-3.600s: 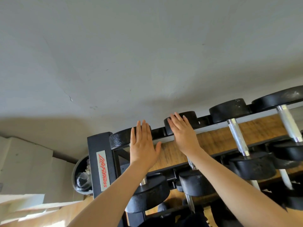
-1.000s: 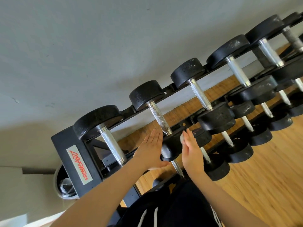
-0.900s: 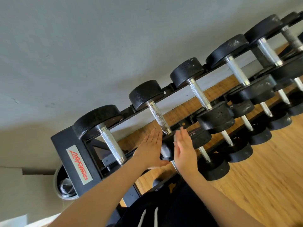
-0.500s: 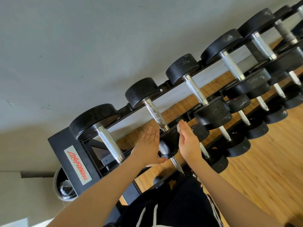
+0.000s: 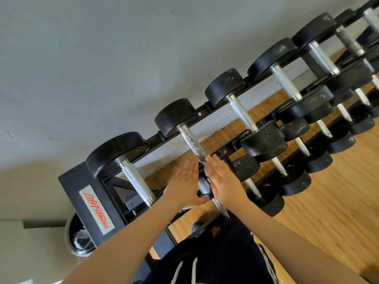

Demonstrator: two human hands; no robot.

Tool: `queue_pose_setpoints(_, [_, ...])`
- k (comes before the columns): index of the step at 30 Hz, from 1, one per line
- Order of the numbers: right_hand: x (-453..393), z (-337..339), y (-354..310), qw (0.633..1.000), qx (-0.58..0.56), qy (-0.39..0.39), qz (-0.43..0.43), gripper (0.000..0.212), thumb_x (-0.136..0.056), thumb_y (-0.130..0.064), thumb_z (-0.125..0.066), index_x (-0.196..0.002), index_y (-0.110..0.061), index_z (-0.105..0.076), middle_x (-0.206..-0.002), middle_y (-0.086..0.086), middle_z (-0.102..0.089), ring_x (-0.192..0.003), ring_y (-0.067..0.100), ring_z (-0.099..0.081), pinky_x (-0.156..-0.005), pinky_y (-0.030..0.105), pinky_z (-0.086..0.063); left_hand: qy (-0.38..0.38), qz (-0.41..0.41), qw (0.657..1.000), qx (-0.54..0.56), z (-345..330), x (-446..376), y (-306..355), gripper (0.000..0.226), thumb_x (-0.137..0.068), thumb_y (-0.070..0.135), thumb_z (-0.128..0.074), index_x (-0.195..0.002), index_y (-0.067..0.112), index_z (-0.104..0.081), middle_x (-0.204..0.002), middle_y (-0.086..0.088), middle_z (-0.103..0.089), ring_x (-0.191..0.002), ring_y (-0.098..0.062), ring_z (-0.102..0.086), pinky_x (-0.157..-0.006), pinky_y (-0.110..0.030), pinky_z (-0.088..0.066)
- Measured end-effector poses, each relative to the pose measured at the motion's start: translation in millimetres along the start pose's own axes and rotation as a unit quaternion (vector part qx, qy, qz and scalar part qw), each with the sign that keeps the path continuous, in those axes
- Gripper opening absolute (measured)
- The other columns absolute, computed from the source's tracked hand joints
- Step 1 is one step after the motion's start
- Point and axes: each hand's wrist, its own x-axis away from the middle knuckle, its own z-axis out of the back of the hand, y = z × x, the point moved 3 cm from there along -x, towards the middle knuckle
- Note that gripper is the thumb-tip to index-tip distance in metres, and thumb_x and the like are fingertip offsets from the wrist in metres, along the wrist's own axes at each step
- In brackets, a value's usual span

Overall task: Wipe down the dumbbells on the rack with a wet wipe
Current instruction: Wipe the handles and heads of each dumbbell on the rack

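Both hands frame the near end of the second dumbbell [image 5: 191, 140] from the left on the top row of the rack [image 5: 90, 199]. The left hand [image 5: 184, 186] lies flat with straight fingers against the left side of that dumbbell's near weight [image 5: 203, 184], thumb reaching underneath. The right hand [image 5: 222, 181] is also flat, fingers straight and together, pressed against the right side of the same weight. A pale patch [image 5: 207, 172] shows at the edge of the right palm, possibly the wet wipe, though it is too hidden to be sure. The dumbbell's chrome handle runs up from between the hands to its far black weight on the back rail. More dumbbells [image 5: 252, 111] sit in a row to the right, with a lower row below them. The rack stands on a wooden floor [image 5: 338, 212] against a grey wall [image 5: 102, 58]. A bin [image 5: 70, 232] sits behind the rack's left end, where a label [image 5: 96, 213] carries red lettering.
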Motion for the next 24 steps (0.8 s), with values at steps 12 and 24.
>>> queue_pose_setpoints(12, [27.3,-12.5,2.1,0.999,0.001,0.025,0.043,0.041,-0.088,-0.016,-0.038,-0.120,-0.005,-0.062,-0.132,0.013,-0.056,-0.128,0.027,-0.040,-0.111,0.044,-0.026,0.006,0.005,1.000,0.006,-1.9,-0.8,-1.3,0.104,-0.091,0.066,-0.043,-0.151,0.002,0.013,-0.161,-0.013,0.013,-0.148,-0.026,0.015,-0.119,-0.034,0.006])
queue_pose_setpoints(24, [16.5,7.2,48.8,0.981,-0.186,0.030,-0.050,0.038,-0.094,-0.012,-0.040,-0.126,-0.002,-0.058,-0.134,0.015,-0.053,-0.124,0.019,-0.048,-0.104,0.023,-0.034,0.081,0.073,0.989,0.103,10.9,2.8,1.2,0.084,-0.098,0.059,-0.032,-0.154,0.010,0.005,-0.163,-0.006,0.007,-0.149,-0.018,0.012,-0.117,-0.029,0.008])
